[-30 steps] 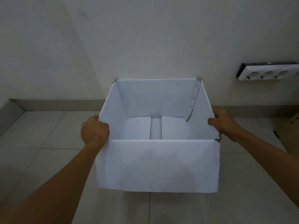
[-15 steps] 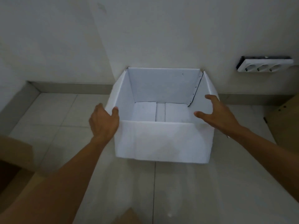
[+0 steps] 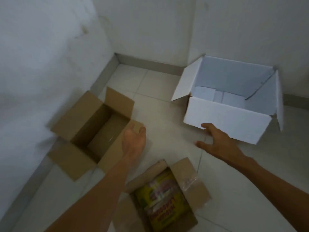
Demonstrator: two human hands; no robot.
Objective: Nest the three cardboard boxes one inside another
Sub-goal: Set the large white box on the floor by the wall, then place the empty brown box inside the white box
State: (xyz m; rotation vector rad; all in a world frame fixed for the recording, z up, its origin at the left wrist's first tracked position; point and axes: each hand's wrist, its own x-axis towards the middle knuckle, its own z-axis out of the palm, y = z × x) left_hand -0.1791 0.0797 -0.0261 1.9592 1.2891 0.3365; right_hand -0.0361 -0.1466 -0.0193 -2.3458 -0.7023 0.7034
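A large white cardboard box (image 3: 222,119) stands open and empty on the tiled floor at the right, against the wall. To the left sits a brown cardboard box (image 3: 78,129) with its flaps spread open. A smaller brown box (image 3: 192,186) with colourful print inside lies near the bottom centre. My left hand (image 3: 133,143) hovers open beside the right flap of the left brown box. My right hand (image 3: 217,141) is open, fingers spread, just in front of the white box's near wall, holding nothing.
White walls meet in a corner (image 3: 117,56) at the back, with a grey skirting along the floor. Bare floor tiles (image 3: 160,114) lie between the three boxes.
Both hands have let go of the white box, which now rests on the floor. My view has swung left and down, bringing the two brown boxes into sight. My left hand moved toward the left brown box.
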